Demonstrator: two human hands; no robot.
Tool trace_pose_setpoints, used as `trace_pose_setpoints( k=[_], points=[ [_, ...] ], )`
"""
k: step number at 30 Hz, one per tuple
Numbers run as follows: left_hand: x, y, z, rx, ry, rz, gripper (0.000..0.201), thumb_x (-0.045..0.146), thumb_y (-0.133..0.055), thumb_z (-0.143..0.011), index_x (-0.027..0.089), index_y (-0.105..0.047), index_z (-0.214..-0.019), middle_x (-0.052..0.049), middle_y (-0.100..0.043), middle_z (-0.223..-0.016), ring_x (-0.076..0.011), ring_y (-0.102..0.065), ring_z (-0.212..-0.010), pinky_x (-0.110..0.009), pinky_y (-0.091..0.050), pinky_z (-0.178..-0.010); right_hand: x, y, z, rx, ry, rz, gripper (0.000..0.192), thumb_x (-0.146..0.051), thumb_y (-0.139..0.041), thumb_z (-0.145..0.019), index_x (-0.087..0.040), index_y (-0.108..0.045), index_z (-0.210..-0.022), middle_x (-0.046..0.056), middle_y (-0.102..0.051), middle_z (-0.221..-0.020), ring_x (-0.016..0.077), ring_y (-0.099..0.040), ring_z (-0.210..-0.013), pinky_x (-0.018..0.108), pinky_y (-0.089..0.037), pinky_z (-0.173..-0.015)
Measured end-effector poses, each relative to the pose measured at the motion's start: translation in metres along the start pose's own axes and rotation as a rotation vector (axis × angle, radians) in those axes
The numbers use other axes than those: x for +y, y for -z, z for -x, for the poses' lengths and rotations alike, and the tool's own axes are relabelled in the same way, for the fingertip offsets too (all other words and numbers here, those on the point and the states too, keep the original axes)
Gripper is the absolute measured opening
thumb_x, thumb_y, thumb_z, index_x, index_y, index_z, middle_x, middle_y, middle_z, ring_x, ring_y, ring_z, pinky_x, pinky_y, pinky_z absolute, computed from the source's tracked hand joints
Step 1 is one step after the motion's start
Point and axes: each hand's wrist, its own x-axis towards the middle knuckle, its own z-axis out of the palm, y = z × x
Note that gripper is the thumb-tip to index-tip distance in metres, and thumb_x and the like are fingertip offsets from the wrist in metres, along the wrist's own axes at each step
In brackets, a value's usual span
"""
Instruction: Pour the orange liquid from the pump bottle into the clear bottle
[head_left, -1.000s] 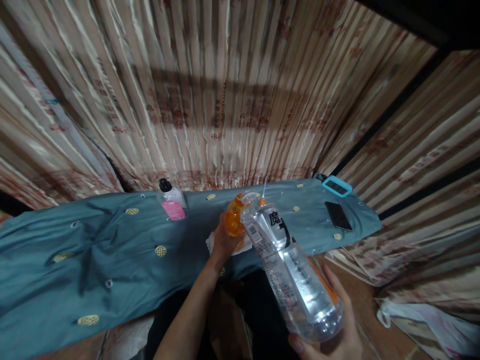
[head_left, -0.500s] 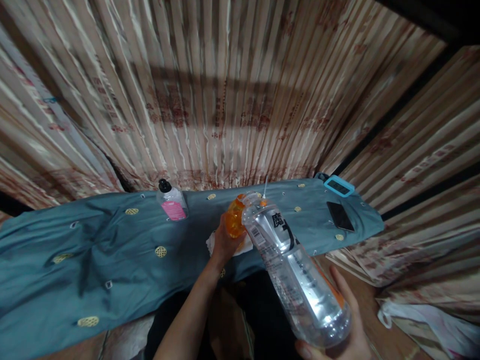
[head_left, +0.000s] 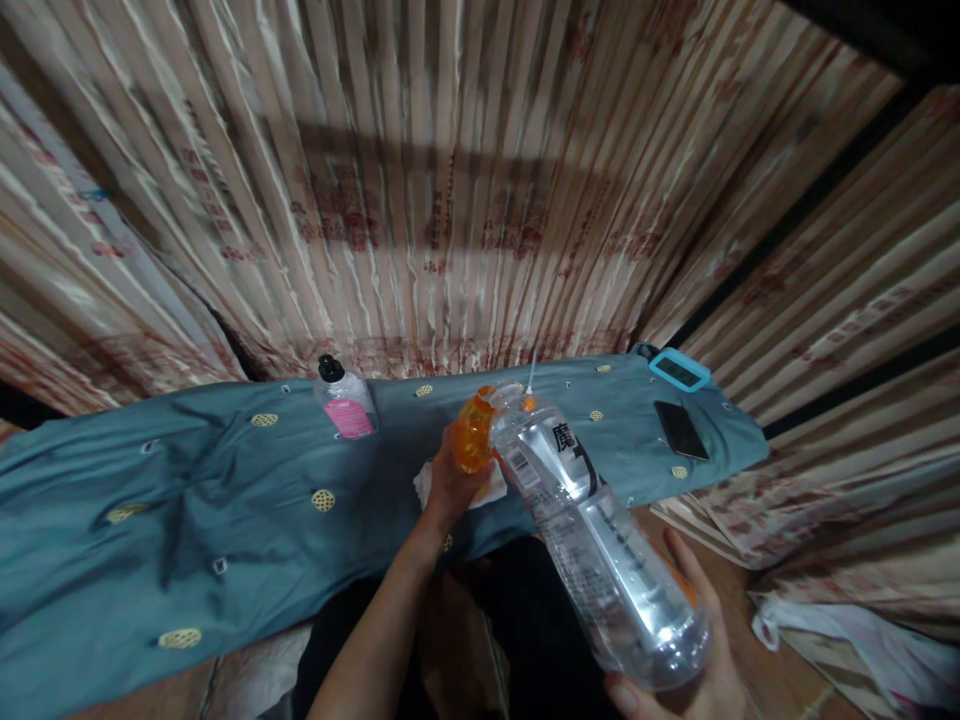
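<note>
Two hands busy. Right hand (head_left: 686,670) cups base of big clear bottle (head_left: 600,545), tilted neck-down so its mouth meets orange bottle (head_left: 475,432), likely for pouring. Left hand (head_left: 450,482) wraps orange bottle, steadying it on white cloth (head_left: 491,490) atop blue sheet (head_left: 187,500).

Right hand (head_left: 694,670) cut off by the bottom edge at 5 o'clock, palm hidden under the clear bottle (head_left: 600,545). Orange bottle (head_left: 475,440) partly hidden by left hand (head_left: 450,485) and the clear bottle's neck; where the mouths meet can't be seen. Pink label (head_left: 348,417) text too small to read. Blue device (head_left: 677,369) screen unreadable. Worktop (head_left: 187,520) hidden under cloth.
</note>
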Motion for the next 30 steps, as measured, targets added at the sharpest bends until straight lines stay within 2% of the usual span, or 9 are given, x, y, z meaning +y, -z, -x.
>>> trace_pose_setpoints(
  k=[3, 5, 10, 21, 25, 28, 30],
  points=[
    [0.000, 0.000, -0.001, 0.006, -0.011, -0.004, 0.058, 0.018, -0.077, -0.067, 0.022, -0.050, -0.118, -0.004, -0.069, -0.104, -0.0212, -0.070, -0.092, -0.034, -0.058, -0.081, 0.001, 0.001, -0.002, 0.005, 0.023, 0.025, 0.119, -0.077, -0.077, -0.055, -0.019, -0.041, -0.152, 0.013, -0.047, -0.152, 0.0418, -0.044, -0.138, 0.042, -0.038, -0.105],
    [0.000, 0.000, -0.001, 0.004, -0.014, 0.000, 0.058, 0.019, -0.078, -0.067, 0.022, -0.051, -0.118, -0.004, -0.069, -0.104, -0.0207, -0.070, -0.090, -0.033, -0.059, -0.080, 0.002, 0.000, -0.004, 0.003, 0.057, 0.033, 0.118, -0.076, -0.078, -0.056, -0.019, -0.041, -0.152, 0.012, -0.046, -0.153, 0.0413, -0.041, -0.140, 0.040, -0.040, -0.102],
    [-0.001, 0.000, -0.002, 0.005, -0.022, -0.003, 0.057, 0.019, -0.078, -0.067, 0.022, -0.051, -0.117, -0.003, -0.070, -0.103, -0.0203, -0.070, -0.089, -0.032, -0.059, -0.078, 0.001, 0.000, -0.005, -0.003, 0.073, -0.026, 0.110, -0.071, -0.081, -0.058, -0.022, -0.045, -0.150, 0.010, -0.047, -0.152, 0.0353, -0.055, -0.127, 0.034, -0.051, -0.088],
    [-0.001, 0.001, -0.002, -0.014, -0.026, 0.026, 0.058, 0.019, -0.077, -0.068, 0.022, -0.050, -0.119, -0.004, -0.070, -0.105, -0.0210, -0.071, -0.092, -0.034, -0.059, -0.082, -0.002, 0.000, -0.004, -0.003, 0.037, -0.061, 0.112, -0.069, -0.082, -0.057, -0.020, -0.043, -0.151, 0.013, -0.047, -0.150, 0.0348, -0.060, -0.121, 0.035, -0.055, -0.083],
    [0.000, 0.001, -0.002, -0.004, -0.031, 0.018, 0.058, 0.019, -0.078, -0.068, 0.021, -0.051, -0.119, -0.005, -0.070, -0.106, -0.0218, -0.071, -0.093, -0.035, -0.059, -0.083, -0.006, -0.002, -0.003, -0.010, 0.017, -0.027, 0.114, -0.070, -0.080, -0.058, -0.019, -0.041, -0.152, 0.013, -0.048, -0.150, 0.0385, -0.053, -0.130, 0.038, -0.052, -0.089],
    [0.000, 0.001, -0.002, 0.000, -0.017, -0.001, 0.056, 0.020, -0.078, -0.068, 0.021, -0.051, -0.117, -0.005, -0.071, -0.104, -0.0219, -0.071, -0.090, -0.035, -0.059, -0.081, -0.009, -0.003, -0.002, -0.005, -0.015, -0.031, 0.120, -0.073, -0.080, -0.056, -0.017, -0.037, -0.154, 0.014, -0.046, -0.153, 0.0411, -0.046, -0.137, 0.043, -0.041, -0.105],
    [0.000, 0.000, -0.002, -0.005, -0.008, -0.004, 0.056, 0.020, -0.078, -0.068, 0.021, -0.051, -0.117, -0.004, -0.071, -0.103, -0.0216, -0.071, -0.089, -0.034, -0.059, -0.079, -0.009, -0.004, -0.002, 0.002, -0.013, -0.035, 0.121, -0.073, -0.080, -0.055, -0.016, -0.037, -0.153, 0.015, -0.044, -0.154, 0.0419, -0.042, -0.139, 0.044, -0.037, -0.107]
  ],
)
